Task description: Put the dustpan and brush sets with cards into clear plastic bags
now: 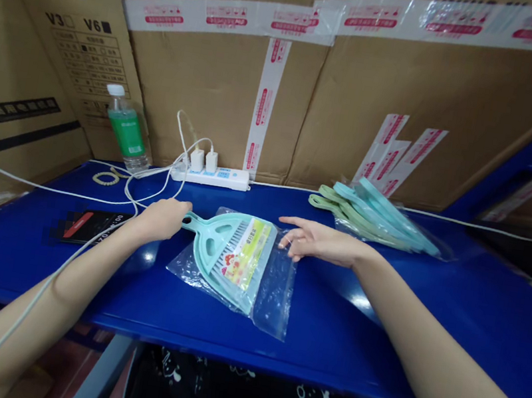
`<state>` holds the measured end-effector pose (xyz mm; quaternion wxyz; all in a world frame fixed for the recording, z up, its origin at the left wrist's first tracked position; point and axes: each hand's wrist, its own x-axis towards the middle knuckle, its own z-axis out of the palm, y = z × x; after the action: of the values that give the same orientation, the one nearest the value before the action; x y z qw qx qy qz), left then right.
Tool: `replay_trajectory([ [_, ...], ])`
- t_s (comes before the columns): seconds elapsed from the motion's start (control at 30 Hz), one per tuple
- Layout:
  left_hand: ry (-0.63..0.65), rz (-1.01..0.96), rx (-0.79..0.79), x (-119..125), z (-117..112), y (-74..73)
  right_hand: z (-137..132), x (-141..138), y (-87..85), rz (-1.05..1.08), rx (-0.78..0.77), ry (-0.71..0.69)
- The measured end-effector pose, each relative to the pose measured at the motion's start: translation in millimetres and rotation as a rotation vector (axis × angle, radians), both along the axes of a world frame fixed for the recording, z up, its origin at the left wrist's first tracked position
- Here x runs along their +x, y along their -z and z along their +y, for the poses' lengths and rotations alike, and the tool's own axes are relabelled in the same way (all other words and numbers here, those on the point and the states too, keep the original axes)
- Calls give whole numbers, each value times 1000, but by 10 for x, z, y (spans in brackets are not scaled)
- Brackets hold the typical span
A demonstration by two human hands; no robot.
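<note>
A light-blue dustpan (207, 250) with a small brush nested in it lies flat on the blue table, inside a clear plastic bag (274, 301). A printed label card (246, 250) with yellow-green and red artwork covers part of the brush. My left hand (165, 218) is closed at the end of the dustpan's handle, its fingertips mostly hidden. At the bag's right side is my right hand (314, 240), index finger stretched out and the others loosely bent, apart from one another. Its fingertips are over the bag's edge; whether they touch the film I cannot tell.
More bagged dustpans, green (354, 218) and light blue (389, 215), lie at the back right. A power strip (229, 178) with two chargers, cables, a bottle (128, 130) and a dark phone-like device (94, 227) are at the left. Cardboard (204, 81) walls the back.
</note>
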<state>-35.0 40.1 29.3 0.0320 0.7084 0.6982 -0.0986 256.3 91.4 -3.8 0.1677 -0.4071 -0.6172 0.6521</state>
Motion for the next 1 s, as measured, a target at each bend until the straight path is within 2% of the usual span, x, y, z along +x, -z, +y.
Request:
replay_trajectory([
  [0.13, -22, 68, 100, 52, -42, 6, -19, 2, -59, -98, 48, -64],
  [0.27, -19, 118, 258, 157, -129, 13, -9, -21, -68, -159, 158, -26],
  [0.33, 62, 92, 341, 207, -174, 24, 7, -41, -40, -189, 249, -2],
  [0.4, 219, 9, 376, 243, -213, 45, 19, -64, -6, -236, 350, -16],
  [0.5, 501, -148, 326, 274, -257, 91, 17, -102, 23, -337, 524, -45],
  [0.6, 671, -216, 243, 292, -290, 134, -2, -148, 27, -459, 729, -23],
  [0.8, 744, -277, 185, 317, -325, 143, -45, -208, 30, -537, 964, -3],
  [1.0, 873, -439, 28, 363, -401, 100, -54, -188, 42, -582, 1019, -18],
])
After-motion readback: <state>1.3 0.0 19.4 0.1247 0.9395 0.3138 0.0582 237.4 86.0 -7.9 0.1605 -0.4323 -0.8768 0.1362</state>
